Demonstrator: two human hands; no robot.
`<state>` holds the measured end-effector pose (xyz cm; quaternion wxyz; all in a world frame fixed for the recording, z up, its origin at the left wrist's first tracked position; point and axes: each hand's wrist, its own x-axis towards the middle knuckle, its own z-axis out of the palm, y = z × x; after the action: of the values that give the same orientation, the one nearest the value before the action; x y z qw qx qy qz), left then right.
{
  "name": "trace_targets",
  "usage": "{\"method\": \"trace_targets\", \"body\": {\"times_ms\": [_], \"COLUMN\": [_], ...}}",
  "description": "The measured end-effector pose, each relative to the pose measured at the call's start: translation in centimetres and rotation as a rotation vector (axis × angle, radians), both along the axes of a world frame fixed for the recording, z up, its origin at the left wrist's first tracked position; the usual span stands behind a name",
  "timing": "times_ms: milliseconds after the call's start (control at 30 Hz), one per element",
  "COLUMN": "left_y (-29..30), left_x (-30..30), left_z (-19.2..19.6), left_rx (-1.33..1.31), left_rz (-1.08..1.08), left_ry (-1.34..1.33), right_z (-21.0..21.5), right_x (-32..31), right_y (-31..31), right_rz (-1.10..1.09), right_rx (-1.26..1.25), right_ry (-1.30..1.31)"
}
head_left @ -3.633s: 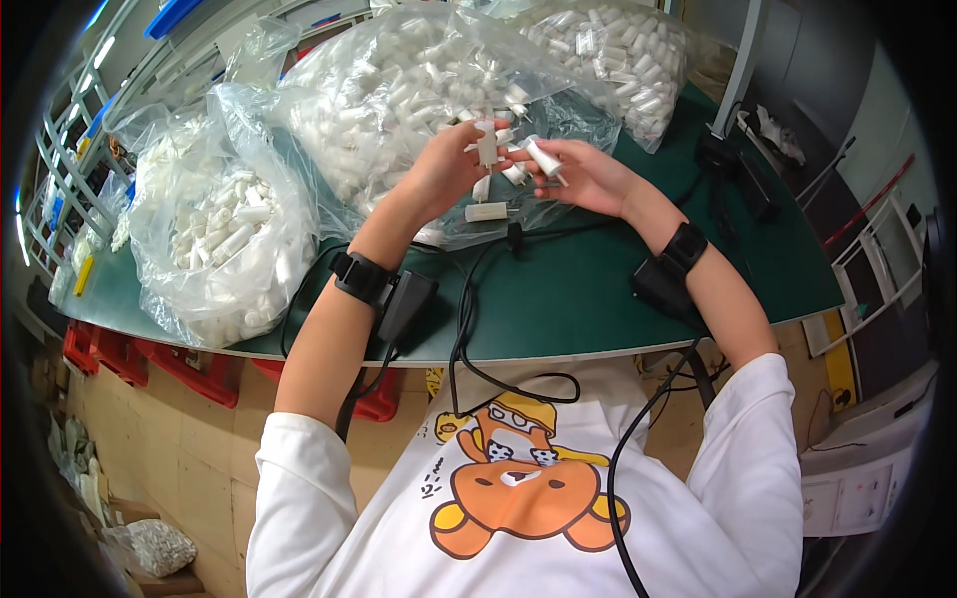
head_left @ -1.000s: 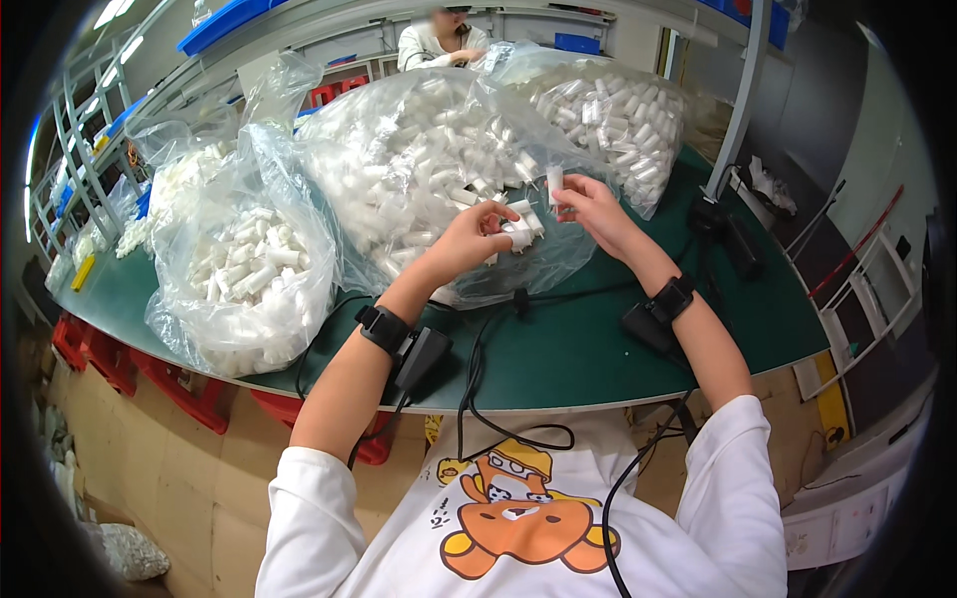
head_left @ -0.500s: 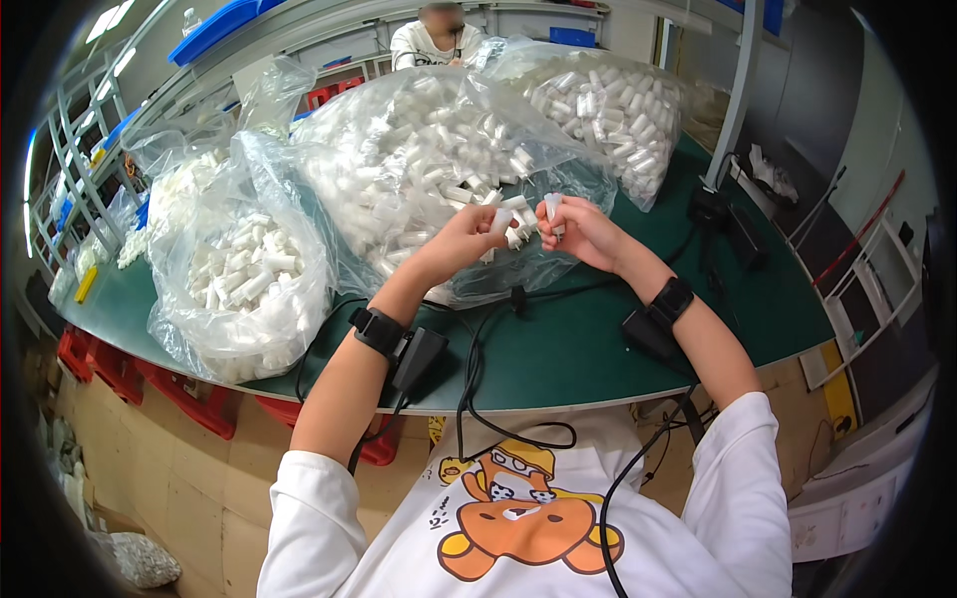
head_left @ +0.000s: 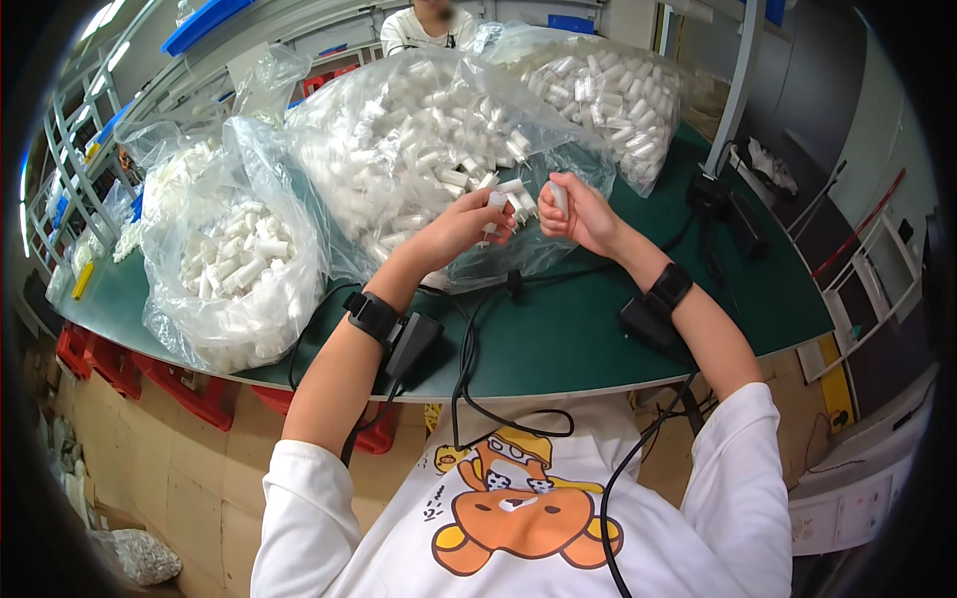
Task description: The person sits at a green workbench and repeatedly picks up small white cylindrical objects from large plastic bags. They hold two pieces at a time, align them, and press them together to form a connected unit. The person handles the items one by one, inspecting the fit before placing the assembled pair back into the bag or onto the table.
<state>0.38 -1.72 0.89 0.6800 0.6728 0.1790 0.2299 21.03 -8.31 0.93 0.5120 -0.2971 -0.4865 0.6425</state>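
Observation:
My left hand [head_left: 464,224] holds a small white plastic tube [head_left: 495,207] above the open mouth of a clear bag [head_left: 419,149] full of the same white tubes. My right hand [head_left: 578,212] is closed around another white tube [head_left: 558,196], a short gap to the right of the left one. Both hands hover over the green table [head_left: 558,329]. Black bands sit on both wrists, with cables running back to me.
Two more clear bags of white tubes stand on the table, one at the left [head_left: 234,269] and one at the back right [head_left: 608,95]. Black devices [head_left: 723,204] lie at the right edge. Another person [head_left: 429,25] sits across. Red bins [head_left: 199,394] hang under the table.
My head has tipped back up toward the bags. The hands, which met over the bag mouth half a second ago, have drawn slightly apart, each keeping a white tube.

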Motion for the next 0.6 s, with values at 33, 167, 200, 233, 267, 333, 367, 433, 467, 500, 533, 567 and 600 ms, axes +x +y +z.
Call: {"method": "trace_targets", "body": {"times_ms": [33, 167, 200, 233, 267, 333, 367, 433, 467, 500, 533, 567, 600], "left_y": [-0.24, -0.17, -0.13, -0.11, -0.12, -0.41, -0.51, -0.39, -0.34, -0.44, -0.63, -0.77, -0.83], "left_x": [0.08, 0.15, 0.16, 0.21, 0.22, 0.2, 0.19, 0.25, 0.27, 0.24, 0.18, 0.15, 0.14], "left_z": [0.16, -0.01, -0.08, -0.15, -0.23, 0.01, 0.08, 0.0, -0.03, 0.07, 0.3, 0.46, 0.53], "left_rx": [-0.001, 0.018, 0.02, 0.022, 0.024, 0.027, 0.028, 0.011, 0.002, -0.004, -0.01, -0.016, -0.017], "left_rz": [0.008, -0.004, -0.001, 0.003, 0.006, 0.016, 0.021, 0.01, 0.005, 0.016, 0.026, 0.036, 0.027], "left_ry": [0.002, 0.015, 0.019, 0.024, 0.029, 0.028, 0.027, 0.007, -0.002, 0.0, 0.002, 0.004, -0.008], "right_z": [-0.04, -0.18, -0.14, -0.01, 0.09, 0.22, 0.22, -0.14, -0.27, -0.29, -0.27, -0.25, -0.21], "right_x": [0.04, 0.14, 0.06, -0.05, -0.16, -0.23, -0.2, 0.23, 0.36, 0.31, 0.18, 0.09, 0.03], "right_y": [0.01, 0.06, 0.17, 0.28, 0.3, -0.15, -0.29, -0.23, -0.19, -0.18, -0.19, -0.2, -0.19], "right_rz": [-0.005, 0.013, -0.002, -0.017, -0.032, -0.024, -0.02, -0.012, -0.008, -0.011, -0.015, -0.019, -0.019], "right_rx": [0.012, 0.014, 0.004, -0.007, -0.019, -0.033, -0.041, -0.022, -0.012, -0.015, -0.017, -0.019, -0.015], "right_ry": [-0.01, -0.019, 0.001, 0.022, 0.042, 0.078, 0.096, 0.083, 0.076, 0.063, 0.051, 0.039, 0.02]}}
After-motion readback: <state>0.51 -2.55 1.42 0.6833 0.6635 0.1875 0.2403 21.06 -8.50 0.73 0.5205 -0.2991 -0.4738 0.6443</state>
